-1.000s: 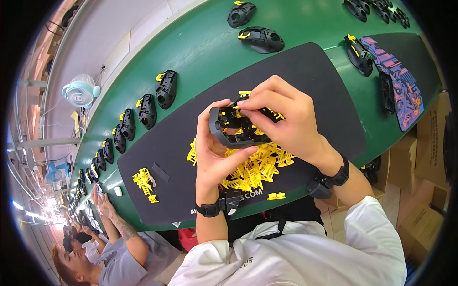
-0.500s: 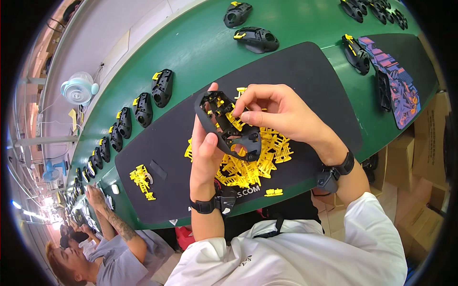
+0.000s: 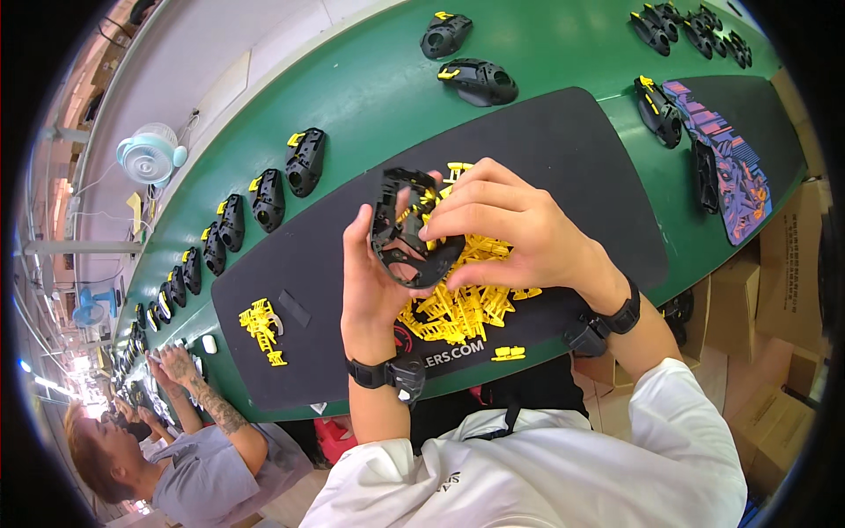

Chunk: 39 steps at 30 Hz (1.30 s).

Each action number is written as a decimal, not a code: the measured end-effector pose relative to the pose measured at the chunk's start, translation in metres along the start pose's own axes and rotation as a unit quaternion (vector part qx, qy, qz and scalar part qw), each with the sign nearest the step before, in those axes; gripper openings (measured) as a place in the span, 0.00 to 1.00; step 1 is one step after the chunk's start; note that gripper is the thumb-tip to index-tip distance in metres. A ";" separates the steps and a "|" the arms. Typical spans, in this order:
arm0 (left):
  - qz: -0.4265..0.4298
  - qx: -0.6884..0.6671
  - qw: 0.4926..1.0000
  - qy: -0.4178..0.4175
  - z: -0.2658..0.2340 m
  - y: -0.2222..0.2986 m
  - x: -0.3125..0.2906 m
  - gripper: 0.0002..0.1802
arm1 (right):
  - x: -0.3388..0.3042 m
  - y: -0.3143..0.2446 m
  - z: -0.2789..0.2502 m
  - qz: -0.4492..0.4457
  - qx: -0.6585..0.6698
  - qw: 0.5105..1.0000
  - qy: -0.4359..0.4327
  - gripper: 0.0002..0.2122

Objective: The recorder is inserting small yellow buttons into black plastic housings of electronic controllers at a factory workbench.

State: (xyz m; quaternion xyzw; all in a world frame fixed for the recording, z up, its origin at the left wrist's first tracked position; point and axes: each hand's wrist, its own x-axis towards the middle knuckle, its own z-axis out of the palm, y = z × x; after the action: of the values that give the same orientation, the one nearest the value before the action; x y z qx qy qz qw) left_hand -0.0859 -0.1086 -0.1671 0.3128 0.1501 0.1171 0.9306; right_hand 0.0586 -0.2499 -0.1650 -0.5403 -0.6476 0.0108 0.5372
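Note:
My left hand (image 3: 365,286) holds a black computer mouse shell (image 3: 414,271) from below and the left, its hollow inside facing up. A yellow plastic piece (image 3: 421,204) shows within the shell, partly hidden by fingers. My right hand (image 3: 502,224) is closed over the shell's right side, fingertips reaching inside and thumb by the lower rim. Whether those fingertips also pinch a yellow piece is hidden. Under both hands lies a pile of yellow plastic pieces (image 3: 458,312) on a black mat (image 3: 563,141).
A smaller yellow cluster (image 3: 261,330) lies left on the mat, beside a dark flat strip (image 3: 294,308). Several mouse shells with yellow parts line the green table (image 3: 370,88), including one shell (image 3: 304,163). A patterned mat (image 3: 731,167) lies right. A co-worker (image 3: 211,458) sits at left.
The mouse shell has tilted and turned in my left hand. My right fingers have shifted further over it, and the right thumb has dropped from the fingertips to the lower rim.

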 end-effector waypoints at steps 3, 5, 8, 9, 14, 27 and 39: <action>-0.056 -0.055 0.996 -0.037 -0.019 0.002 -0.006 0.39 | 0.000 0.003 0.006 -0.024 -0.030 0.999 -0.014 0.18; -0.088 -0.081 0.987 -0.107 -0.029 0.000 -0.003 0.40 | -0.001 -0.001 0.004 -0.032 -0.034 0.999 -0.012 0.18; -0.107 -0.118 0.976 -0.150 -0.037 0.002 -0.007 0.41 | -0.002 -0.007 0.004 -0.054 -0.035 0.998 0.012 0.17; -0.104 -0.128 0.984 -0.073 -0.035 0.001 -0.010 0.42 | -0.003 -0.007 0.006 -0.053 -0.024 0.998 0.018 0.17; -0.133 -0.130 0.979 -0.087 -0.047 0.000 -0.015 0.44 | -0.001 -0.015 0.010 -0.063 0.017 0.998 -0.001 0.15; -0.116 -0.054 0.988 -0.091 -0.030 0.010 -0.018 0.34 | -0.004 -0.019 0.006 -0.120 -0.049 0.990 -0.055 0.22; -0.019 0.871 0.444 0.210 -0.044 0.120 0.147 0.43 | -0.001 0.040 0.001 0.224 -0.214 0.951 -0.005 0.07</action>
State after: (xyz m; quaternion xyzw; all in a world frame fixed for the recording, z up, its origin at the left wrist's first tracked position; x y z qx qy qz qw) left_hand 0.0197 0.0547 -0.1566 0.9217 0.3702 -0.0305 0.1116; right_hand 0.0856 -0.2329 -0.1900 -0.7736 -0.5000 -0.0052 0.3893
